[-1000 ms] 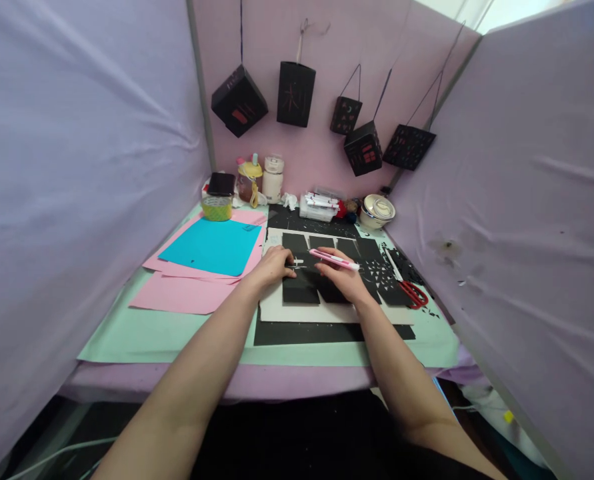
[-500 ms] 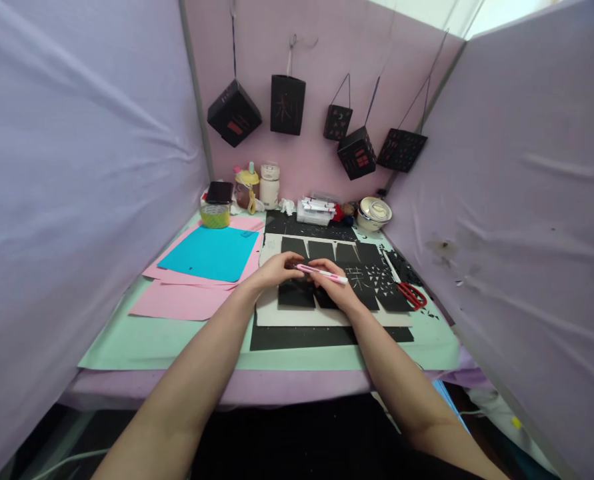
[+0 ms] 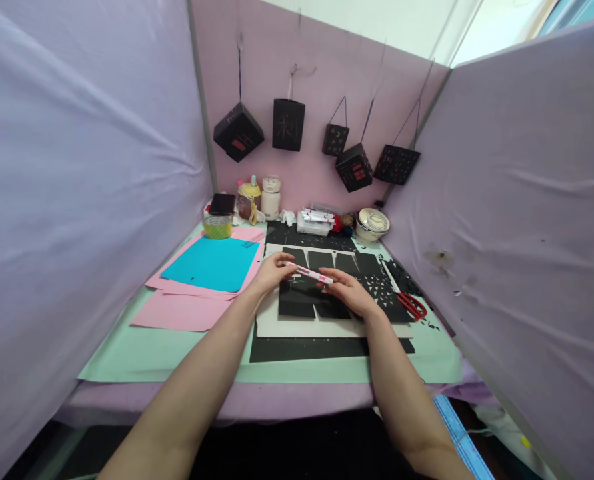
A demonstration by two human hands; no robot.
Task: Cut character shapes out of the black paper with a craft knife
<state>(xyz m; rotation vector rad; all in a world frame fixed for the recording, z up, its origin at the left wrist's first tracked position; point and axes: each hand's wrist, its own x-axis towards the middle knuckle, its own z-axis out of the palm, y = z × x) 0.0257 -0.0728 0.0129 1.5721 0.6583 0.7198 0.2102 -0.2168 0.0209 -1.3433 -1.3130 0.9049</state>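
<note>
A slim pink-and-white craft knife (image 3: 309,272) is held across the middle, above the black cut card. My left hand (image 3: 273,269) pinches its left end between thumb and fingers. At its other end, my right hand (image 3: 347,291) has its fingertips on the white tip. Beneath both hands lies the black card (image 3: 297,303), a flat sheet with flaps along its edges and small triangles cut out at the right. That card rests on a white board (image 3: 271,328). Whether a blade is out at the left end cannot be made out.
Red-handled scissors (image 3: 411,307) and black scraps (image 3: 405,275) lie right of the card. Blue sheet (image 3: 211,263) and pink sheets (image 3: 177,313) spread out left. A tape roll (image 3: 217,227), bottle (image 3: 271,199), plastic box (image 3: 315,223) and bowl (image 3: 373,225) line the back; black paper lanterns (image 3: 289,125) hang above.
My right hand has shifted right along the craft knife and now touches its white end rather than its middle. The camera has tilted up a little, so everything sits lower.
</note>
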